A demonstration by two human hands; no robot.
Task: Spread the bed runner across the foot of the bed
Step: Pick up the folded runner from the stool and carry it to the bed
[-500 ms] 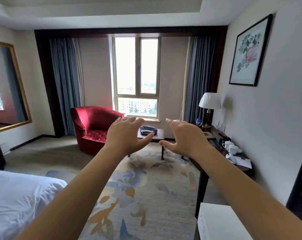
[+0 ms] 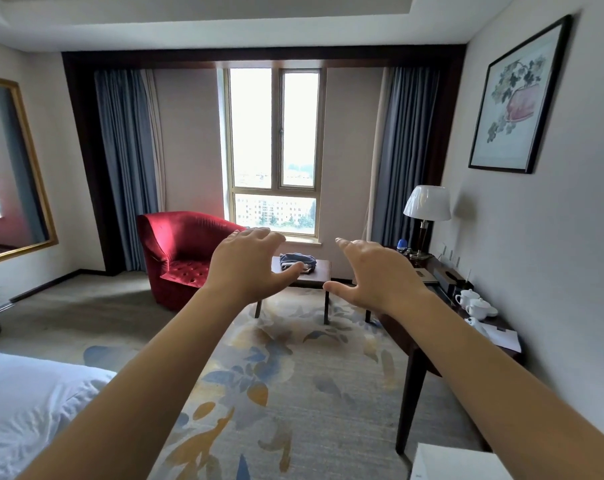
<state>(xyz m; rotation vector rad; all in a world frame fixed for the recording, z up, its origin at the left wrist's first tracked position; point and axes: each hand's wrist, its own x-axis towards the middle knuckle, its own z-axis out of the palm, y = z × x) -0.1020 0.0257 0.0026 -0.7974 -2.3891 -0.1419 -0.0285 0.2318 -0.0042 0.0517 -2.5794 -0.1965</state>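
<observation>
A folded blue-grey cloth, likely the bed runner (image 2: 297,261), lies on a small dark side table (image 2: 316,277) under the window, across the room. My left hand (image 2: 246,265) and my right hand (image 2: 380,273) are stretched out in front of me at chest height, palms down, fingers relaxed, holding nothing. They hang in the air well short of the table, with the cloth seen between them. A corner of the bed (image 2: 26,403) with white bedding shows at the lower left.
A red armchair (image 2: 181,252) stands left of the side table. A dark desk (image 2: 435,327) along the right wall carries a lamp (image 2: 427,216), cups (image 2: 473,303) and papers. Patterned carpet (image 2: 276,393) covers the floor between me and the table. A white box (image 2: 456,462) sits at lower right.
Both hands have spread slightly further apart, and the camera has tilted down a little. Nothing was picked up.
</observation>
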